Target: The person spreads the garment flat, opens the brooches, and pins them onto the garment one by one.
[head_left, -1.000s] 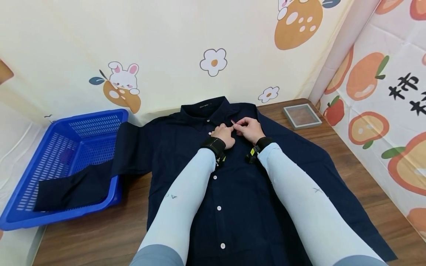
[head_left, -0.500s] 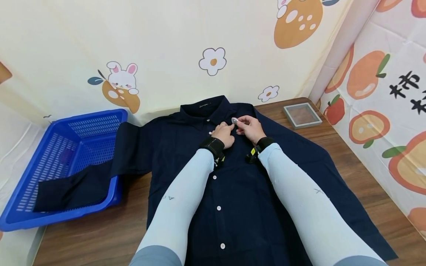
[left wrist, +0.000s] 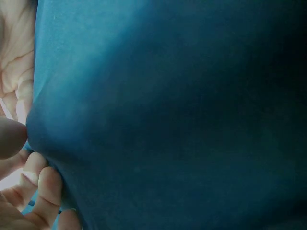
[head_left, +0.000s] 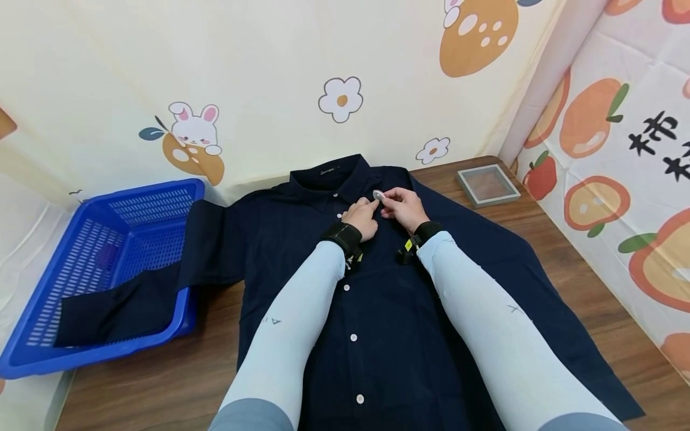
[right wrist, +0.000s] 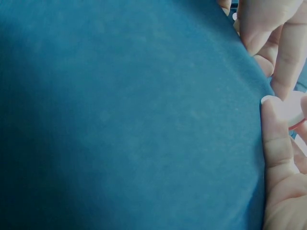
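Note:
A dark navy button-up shirt point(head_left: 399, 311) lies face up on the table, collar away from me. On its chest, beside the upper buttons, my left hand point(head_left: 361, 219) pinches a bit of the cloth. My right hand point(head_left: 405, 209) holds a small round badge point(head_left: 378, 195) between thumb and fingers, its silvery side showing. In the right wrist view the badge point(right wrist: 293, 108) has a pale face and a reddish edge, close to the left fingertips. Shirt cloth point(left wrist: 168, 120) fills most of the left wrist view. The fingers hide whatever fastener the badge has.
A blue plastic basket point(head_left: 185, 320) stands at the left, with one shirt sleeve point(head_left: 124, 302) draped into it. At the back right of the wooden table point(head_left: 140, 383) sits a grey-framed square box point(head_left: 489, 184). Printed cloth walls point(head_left: 269, 72) close off the back and right.
The badge has turned from edge-on to show its silvery flat side in the right hand. Both hands stay at the same spot on the shirt's chest; the head view has shifted slightly.

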`<state>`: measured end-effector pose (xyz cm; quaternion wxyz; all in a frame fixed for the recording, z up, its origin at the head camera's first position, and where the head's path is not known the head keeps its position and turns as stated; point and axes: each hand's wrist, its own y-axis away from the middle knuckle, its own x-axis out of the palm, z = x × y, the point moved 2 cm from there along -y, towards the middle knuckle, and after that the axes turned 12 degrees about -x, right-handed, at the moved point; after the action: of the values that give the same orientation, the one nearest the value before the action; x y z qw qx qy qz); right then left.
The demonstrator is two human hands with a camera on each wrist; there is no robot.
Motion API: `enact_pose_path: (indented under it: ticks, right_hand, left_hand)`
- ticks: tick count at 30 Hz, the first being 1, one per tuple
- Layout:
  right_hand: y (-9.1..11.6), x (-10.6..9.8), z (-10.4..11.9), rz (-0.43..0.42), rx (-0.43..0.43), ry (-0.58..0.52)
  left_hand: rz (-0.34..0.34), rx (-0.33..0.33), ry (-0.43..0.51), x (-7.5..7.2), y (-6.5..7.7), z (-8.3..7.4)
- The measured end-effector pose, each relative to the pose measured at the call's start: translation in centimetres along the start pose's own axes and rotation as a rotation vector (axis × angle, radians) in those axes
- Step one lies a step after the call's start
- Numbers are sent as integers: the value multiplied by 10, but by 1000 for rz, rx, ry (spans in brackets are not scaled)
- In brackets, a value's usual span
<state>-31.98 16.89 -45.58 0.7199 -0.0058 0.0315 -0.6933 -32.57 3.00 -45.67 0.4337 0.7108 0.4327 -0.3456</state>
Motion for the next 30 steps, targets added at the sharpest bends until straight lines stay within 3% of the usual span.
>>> enact_pose_path:
  ticks: [14,30]
  right_hand:
    - [-10,-4,-22,-6,-30,40]
    - [1,-1,3,52,-58,89]
  left_hand:
    - [12,11,-46,0,-1,-2]
    - [27,23,-46,-1,-1,-4]
